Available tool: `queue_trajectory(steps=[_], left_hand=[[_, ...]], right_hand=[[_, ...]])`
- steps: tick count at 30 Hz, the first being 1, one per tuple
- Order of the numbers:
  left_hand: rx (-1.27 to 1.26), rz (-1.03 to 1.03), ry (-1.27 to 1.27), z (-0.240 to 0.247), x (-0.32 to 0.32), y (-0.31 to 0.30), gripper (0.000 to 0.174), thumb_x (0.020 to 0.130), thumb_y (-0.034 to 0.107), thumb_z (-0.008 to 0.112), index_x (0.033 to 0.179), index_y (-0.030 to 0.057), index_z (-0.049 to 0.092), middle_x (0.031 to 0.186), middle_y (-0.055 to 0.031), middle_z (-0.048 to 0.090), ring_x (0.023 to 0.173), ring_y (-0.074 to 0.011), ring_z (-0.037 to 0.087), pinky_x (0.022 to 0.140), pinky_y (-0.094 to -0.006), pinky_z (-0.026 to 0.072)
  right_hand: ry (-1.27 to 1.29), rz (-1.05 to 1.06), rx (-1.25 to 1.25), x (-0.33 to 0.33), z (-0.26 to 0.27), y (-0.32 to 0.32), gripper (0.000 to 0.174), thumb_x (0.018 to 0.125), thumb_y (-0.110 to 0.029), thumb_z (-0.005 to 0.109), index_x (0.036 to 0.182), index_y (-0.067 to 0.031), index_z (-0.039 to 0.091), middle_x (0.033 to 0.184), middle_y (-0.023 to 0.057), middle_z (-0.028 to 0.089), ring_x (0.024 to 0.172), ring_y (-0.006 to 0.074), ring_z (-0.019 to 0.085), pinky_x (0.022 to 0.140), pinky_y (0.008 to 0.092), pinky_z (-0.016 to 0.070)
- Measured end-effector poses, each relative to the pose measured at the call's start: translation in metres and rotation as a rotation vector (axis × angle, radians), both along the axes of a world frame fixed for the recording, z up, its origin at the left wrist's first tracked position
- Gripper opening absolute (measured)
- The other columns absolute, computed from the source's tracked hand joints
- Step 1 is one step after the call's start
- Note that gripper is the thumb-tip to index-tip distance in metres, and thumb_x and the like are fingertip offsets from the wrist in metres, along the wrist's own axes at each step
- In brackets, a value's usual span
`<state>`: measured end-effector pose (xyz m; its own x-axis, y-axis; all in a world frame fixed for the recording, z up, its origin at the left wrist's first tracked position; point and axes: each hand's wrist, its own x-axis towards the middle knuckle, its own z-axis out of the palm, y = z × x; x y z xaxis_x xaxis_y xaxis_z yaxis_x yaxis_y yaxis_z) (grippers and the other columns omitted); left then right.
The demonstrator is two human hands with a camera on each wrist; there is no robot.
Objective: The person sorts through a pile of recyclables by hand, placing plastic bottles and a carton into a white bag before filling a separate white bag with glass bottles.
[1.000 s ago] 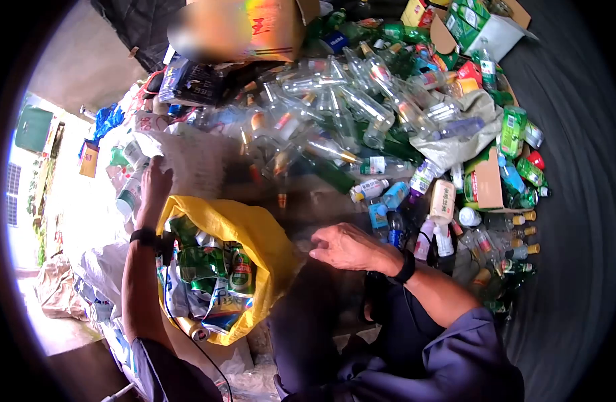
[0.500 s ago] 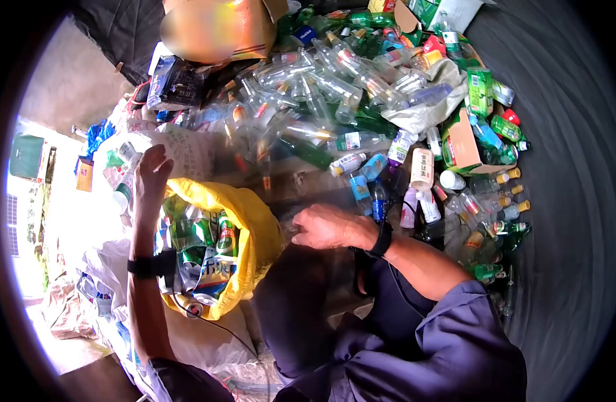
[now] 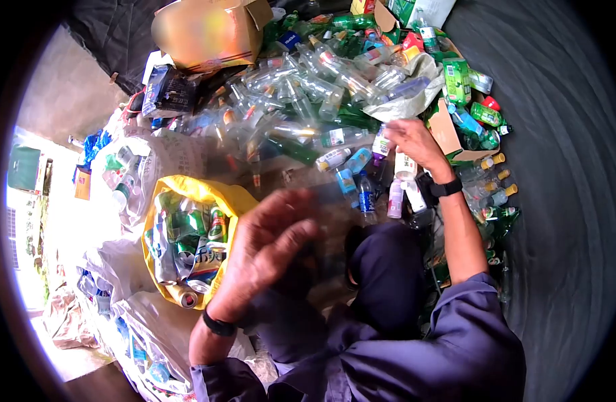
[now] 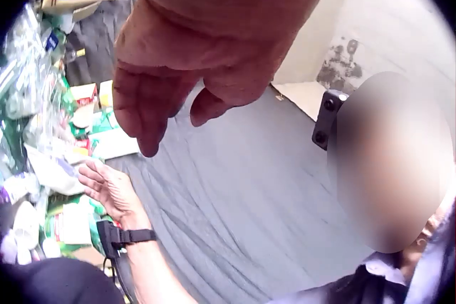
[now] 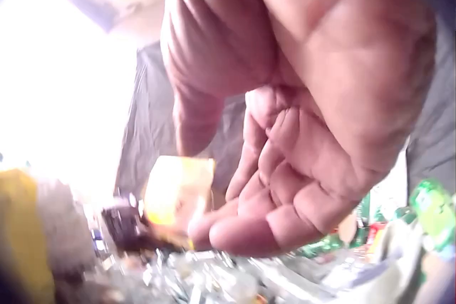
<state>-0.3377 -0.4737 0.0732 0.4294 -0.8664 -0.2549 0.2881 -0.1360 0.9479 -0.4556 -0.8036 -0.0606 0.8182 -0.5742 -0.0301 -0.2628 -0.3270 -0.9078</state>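
My left hand (image 3: pixel 274 241), blurred, hangs just right of the yellow bag (image 3: pixel 217 191). Its fingers are loosely bent with nothing between them, as the left wrist view also shows. Cans (image 3: pixel 204 258) fill the mouth of that bag. Over the near right part of the bottle pile is my right hand (image 3: pixel 418 144), its fingers relaxed and holding nothing. In the head view it overlaps a cream-coloured bottle (image 3: pixel 406 171) and comes close to a purple-labelled bottle (image 3: pixel 380 144). The right wrist view shows its bare palm (image 5: pixel 370 69) and gently curved fingers.
Clear glass bottles (image 3: pixel 301 100) lie heaped across the middle. Behind them stands a cardboard box (image 3: pixel 248 40); another open carton (image 3: pixel 444 134) is at the right. White sacks (image 3: pixel 181 154) with plastic bottles line the left. A dark sheet (image 3: pixel 556 201) hangs along the right side.
My left hand has come from over the white sack across to the right of the yellow bag. The right hand has moved away from beside my knee, up and right over the bottles.
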Motion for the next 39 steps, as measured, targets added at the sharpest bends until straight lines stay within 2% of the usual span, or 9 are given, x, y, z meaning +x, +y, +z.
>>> queue_trajectory(steps=[4,8,11,14,21,29,36,38,39], left_hand=[[-0.028,-0.112,0.084,-0.013,-0.024,-0.009,0.029,0.097,0.010,0.064,0.122,-0.0032,0.056,0.107,-0.0143,0.071,0.081,-0.0198,0.069,0.076,-0.0308,0.0550],[0.006,-0.170,0.173,-0.017,-0.029,-0.025,0.026,0.096,0.011,0.062,0.119,-0.0010,0.060,0.112,-0.0083,0.070,0.105,-0.0142,0.063,0.093,-0.0298,0.0495],[-0.020,-0.083,0.176,-0.045,-0.033,-0.041,0.026,0.096,0.018,0.063,0.115,0.0010,0.063,0.102,-0.0055,0.071,0.092,-0.0097,0.063,0.080,-0.0248,0.0497],[0.075,-0.001,0.188,-0.068,-0.032,-0.054,0.024,0.097,0.014,0.063,0.115,-0.0014,0.060,0.098,-0.0131,0.071,0.077,-0.0156,0.066,0.056,-0.0287,0.0555],[0.068,-0.010,0.193,-0.101,-0.030,-0.060,0.018,0.097,0.012,0.062,0.112,0.0014,0.063,0.098,-0.0106,0.073,0.077,-0.0096,0.064,0.053,-0.0213,0.0509],[0.111,-0.121,0.288,-0.101,-0.029,-0.058,0.022,0.098,0.011,0.063,0.118,0.0008,0.061,0.104,-0.0073,0.071,0.095,-0.0121,0.065,0.087,-0.0259,0.0508],[0.031,-0.205,0.090,-0.106,-0.043,-0.051,0.022,0.097,0.012,0.063,0.116,0.0010,0.063,0.100,-0.0049,0.070,0.092,-0.0102,0.063,0.081,-0.0264,0.0527],[0.154,-0.275,0.146,-0.092,-0.039,-0.049,0.021,0.097,0.013,0.063,0.116,0.0028,0.064,0.095,-0.0055,0.069,0.086,-0.0108,0.062,0.077,-0.0289,0.0518],[0.126,-0.265,0.099,-0.095,-0.040,-0.049,0.021,0.097,0.013,0.063,0.115,0.0027,0.064,0.093,-0.0059,0.068,0.083,-0.0108,0.061,0.075,-0.0288,0.0513]], right_hand=[[0.237,-0.106,-0.219,-0.079,-0.121,-0.040,0.030,0.086,-0.023,0.068,0.091,0.0064,0.067,0.079,0.0213,0.069,0.074,0.0290,0.069,0.069,0.0408,0.0520],[0.435,-0.089,-0.220,-0.151,-0.223,0.006,0.024,0.089,-0.022,0.066,0.084,0.0020,0.067,0.069,0.0063,0.064,0.065,0.0133,0.060,0.058,0.0326,0.0474],[0.606,-0.115,0.038,-0.175,-0.242,0.055,0.033,0.085,-0.028,0.064,0.097,0.0026,0.069,0.090,0.0226,0.071,0.084,0.0341,0.069,0.076,0.0444,0.0521],[0.450,-0.110,0.168,-0.183,-0.268,0.072,0.037,0.085,-0.028,0.065,0.104,0.0035,0.066,0.090,0.0223,0.070,0.083,0.0325,0.069,0.076,0.0438,0.0518],[0.247,-0.691,0.655,-0.133,-0.285,0.028,0.041,0.094,-0.033,0.066,0.116,-0.0004,0.055,0.101,0.0093,0.064,0.085,0.0190,0.068,0.070,0.0328,0.0559],[-0.079,-0.902,1.008,-0.105,-0.373,-0.022,0.029,0.095,-0.023,0.067,0.114,-0.0016,0.059,0.095,0.0125,0.065,0.079,0.0255,0.068,0.065,0.0373,0.0572],[-0.268,-1.025,1.414,-0.103,-0.401,-0.057,0.026,0.097,-0.018,0.060,0.117,-0.0013,0.056,0.103,0.0179,0.064,0.099,0.0301,0.063,0.083,0.0412,0.0575],[-0.277,-0.652,1.187,-0.119,-0.420,-0.063,0.028,0.097,-0.013,0.057,0.123,-0.0019,0.054,0.106,0.0155,0.062,0.098,0.0267,0.063,0.084,0.0369,0.0580],[-0.373,-0.984,1.441,-0.111,-0.415,-0.069,0.024,0.098,-0.011,0.055,0.119,-0.0004,0.056,0.107,0.0156,0.061,0.101,0.0264,0.062,0.085,0.0397,0.0579]])
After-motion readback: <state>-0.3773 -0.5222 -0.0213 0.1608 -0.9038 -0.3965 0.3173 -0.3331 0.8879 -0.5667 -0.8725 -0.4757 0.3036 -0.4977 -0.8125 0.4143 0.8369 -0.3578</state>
